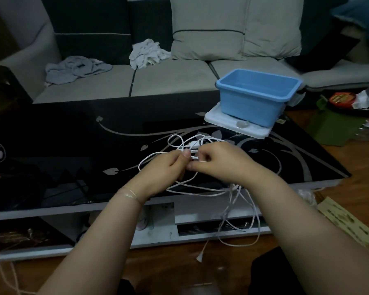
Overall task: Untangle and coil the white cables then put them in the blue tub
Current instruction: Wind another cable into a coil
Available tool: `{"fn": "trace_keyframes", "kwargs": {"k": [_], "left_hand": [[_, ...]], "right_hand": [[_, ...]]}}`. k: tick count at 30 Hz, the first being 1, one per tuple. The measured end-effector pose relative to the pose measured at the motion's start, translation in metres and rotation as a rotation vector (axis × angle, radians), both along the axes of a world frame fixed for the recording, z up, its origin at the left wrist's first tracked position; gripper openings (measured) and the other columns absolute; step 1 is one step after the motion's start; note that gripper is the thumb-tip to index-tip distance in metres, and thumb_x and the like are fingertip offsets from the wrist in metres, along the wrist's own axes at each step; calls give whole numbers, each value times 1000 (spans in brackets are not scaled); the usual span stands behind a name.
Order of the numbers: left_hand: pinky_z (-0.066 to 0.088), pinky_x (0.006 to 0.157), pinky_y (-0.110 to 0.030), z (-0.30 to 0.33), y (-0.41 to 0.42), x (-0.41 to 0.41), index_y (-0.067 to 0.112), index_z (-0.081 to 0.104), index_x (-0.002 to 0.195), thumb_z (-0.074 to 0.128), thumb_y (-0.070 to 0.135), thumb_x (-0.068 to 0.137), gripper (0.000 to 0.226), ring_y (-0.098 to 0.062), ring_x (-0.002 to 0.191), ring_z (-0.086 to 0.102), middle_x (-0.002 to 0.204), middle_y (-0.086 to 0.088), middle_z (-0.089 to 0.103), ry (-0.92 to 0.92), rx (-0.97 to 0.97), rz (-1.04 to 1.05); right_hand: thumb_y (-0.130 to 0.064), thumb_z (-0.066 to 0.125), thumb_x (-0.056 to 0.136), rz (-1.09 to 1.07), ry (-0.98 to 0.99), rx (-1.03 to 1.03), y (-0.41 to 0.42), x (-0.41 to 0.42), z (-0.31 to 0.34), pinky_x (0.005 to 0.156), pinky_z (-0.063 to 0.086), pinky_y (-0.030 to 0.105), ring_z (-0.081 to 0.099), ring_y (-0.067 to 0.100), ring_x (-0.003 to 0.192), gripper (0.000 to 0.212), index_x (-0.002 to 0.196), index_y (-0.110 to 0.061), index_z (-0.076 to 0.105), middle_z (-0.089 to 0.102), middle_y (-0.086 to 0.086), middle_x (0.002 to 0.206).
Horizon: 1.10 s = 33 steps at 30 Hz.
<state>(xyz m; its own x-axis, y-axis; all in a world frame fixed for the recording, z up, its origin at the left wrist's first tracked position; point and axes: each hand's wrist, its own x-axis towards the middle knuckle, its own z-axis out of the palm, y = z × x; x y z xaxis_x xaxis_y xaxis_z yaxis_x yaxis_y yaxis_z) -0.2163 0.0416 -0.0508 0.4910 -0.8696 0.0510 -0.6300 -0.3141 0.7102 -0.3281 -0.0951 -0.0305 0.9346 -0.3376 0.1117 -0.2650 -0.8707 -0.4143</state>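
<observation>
White cables (pixel 197 189) tangled over the table (pixel 73 150) edge, none coiled; left hand (pixel 164 169) and right hand (pixel 219 160) each pinch strands at the knot. Blue tub (pixel 257 96) beyond holds 0 cables.

Light: dim, bluish indoor gloom.
Sofa (pixel 124 81): grey, with pale cushions (pixel 209 28) and crumpled cloths (pixel 146 53).
Table (pixel 73 135): black glass top, silver leaf pattern, just before the sofa.
Floor (pixel 349 188): brown wood.

Grey sofa (pixel 168 81) behind black glass table (pixel 73 145); crumpled clothes (pixel 77 68) on seat.
</observation>
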Motion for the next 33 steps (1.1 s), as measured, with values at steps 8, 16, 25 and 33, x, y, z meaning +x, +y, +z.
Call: {"fn": "trace_keyframes", "kwargs": {"k": [8,16,25,33], "left_hand": [[24,41,-15,7,-1,-11,2,62,105,30,32,102,44,-4,42,25,50,10,33,526,-137,-108],[14,38,-17,4,-3,-15,1,64,100,32,26,99,41,-2,30,22,51,2,49,1016,-407,-262],[36,44,-15,15,2,-1,-3,42,131,35,12,97,38,-6,45,45,123,-12,65,1112,-736,39],[58,70,-26,13,-2,-9,2,39,132,29,9,103,32,-25,92,71,122,-10,63,940,-712,94]], "right_hand": [[-36,61,89,65,-236,476,-21,3,-5,59,39,25,46,-2,55,26,81,-11,62,55,-5,65],[-31,51,96,-23,-358,754,-4,15,-19,44,31,15,37,-1,41,27,71,-22,51,45,-11,50],[-28,43,97,116,-66,319,38,21,-38,72,50,38,60,22,78,16,109,-24,53,62,-3,80],[-29,46,94,102,-29,287,36,18,-32,71,51,37,63,18,72,17,83,-19,54,68,-2,73]]}}
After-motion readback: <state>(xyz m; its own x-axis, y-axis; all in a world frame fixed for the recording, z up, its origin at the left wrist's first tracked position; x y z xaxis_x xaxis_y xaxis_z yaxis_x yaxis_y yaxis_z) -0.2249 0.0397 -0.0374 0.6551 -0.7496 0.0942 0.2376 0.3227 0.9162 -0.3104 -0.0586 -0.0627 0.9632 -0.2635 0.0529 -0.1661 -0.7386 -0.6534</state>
